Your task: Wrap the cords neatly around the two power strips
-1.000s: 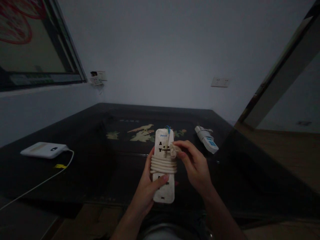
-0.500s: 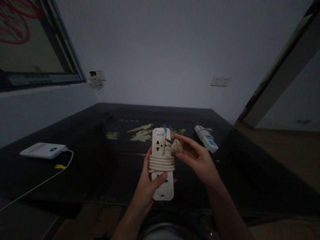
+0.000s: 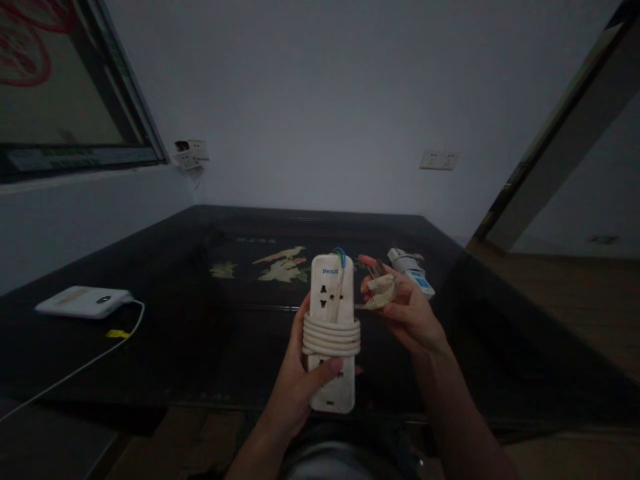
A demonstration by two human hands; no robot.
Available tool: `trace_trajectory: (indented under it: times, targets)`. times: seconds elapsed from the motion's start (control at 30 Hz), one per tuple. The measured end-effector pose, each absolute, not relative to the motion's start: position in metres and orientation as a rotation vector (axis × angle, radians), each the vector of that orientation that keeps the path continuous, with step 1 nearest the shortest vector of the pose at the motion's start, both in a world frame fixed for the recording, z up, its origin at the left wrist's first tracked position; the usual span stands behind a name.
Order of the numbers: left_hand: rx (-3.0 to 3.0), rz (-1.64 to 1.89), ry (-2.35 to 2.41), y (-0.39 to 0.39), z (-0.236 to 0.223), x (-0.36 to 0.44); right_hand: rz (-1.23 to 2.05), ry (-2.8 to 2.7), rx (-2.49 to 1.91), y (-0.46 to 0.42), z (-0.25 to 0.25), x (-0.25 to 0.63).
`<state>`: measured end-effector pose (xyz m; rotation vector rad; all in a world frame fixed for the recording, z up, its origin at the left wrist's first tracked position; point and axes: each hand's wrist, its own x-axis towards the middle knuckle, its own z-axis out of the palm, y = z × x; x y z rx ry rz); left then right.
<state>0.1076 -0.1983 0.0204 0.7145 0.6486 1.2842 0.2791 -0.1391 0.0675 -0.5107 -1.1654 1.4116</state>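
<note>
My left hand (image 3: 300,380) grips a white power strip (image 3: 331,280) upright above the near table edge, thumb across its lower face. A cream cord (image 3: 331,335) is coiled several times round the strip's middle. My right hand (image 3: 413,313) pinches the cord's plug (image 3: 380,293) just right of the strip's top, clear of its sockets. A short run of cord leads from the plug back to the coil.
The dark lacquered table (image 3: 200,320) has a painted bird design in its middle. A second white strip with a blue label (image 3: 413,275) lies beyond my right hand. A white device (image 3: 83,301) with a trailing cable sits far left. Wall sockets (image 3: 439,159) are behind.
My right hand has pulled the plug off the strip's face and carried it to the right. The strip has tilted slightly and stayed in my left hand.
</note>
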Motion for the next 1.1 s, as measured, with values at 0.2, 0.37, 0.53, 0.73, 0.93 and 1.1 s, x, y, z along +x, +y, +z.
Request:
trace_trajectory:
  times: [0.2, 0.37, 0.53, 0.73, 0.93, 1.1]
  targets:
    - [0.685, 1.336, 0.672, -0.198, 0.023, 0.110, 1.367, -1.084, -0.574, -0.145, 0.061, 0.272]
    - [0.645, 1.383, 0.711, -0.197, 0.023, 0.112, 1.332, -1.188, -0.574, -0.149, 0.056, 0.264]
    - [0.622, 1.368, 0.713, -0.196, 0.019, 0.113, 1.215, -1.218, -0.613, -0.149, 0.050, 0.253]
    - [0.616, 1.362, 0.726, -0.194, 0.018, 0.112, 0.970, -1.238, -0.720, -0.150, 0.045, 0.241]
    - [0.665, 1.358, 0.736, -0.192, 0.018, 0.110, 0.904, -1.290, -0.838, -0.156, 0.047, 0.237]
    - [0.714, 1.385, 0.749, -0.193, 0.019, 0.110, 0.864, -1.366, -0.874, -0.160, 0.044, 0.238]
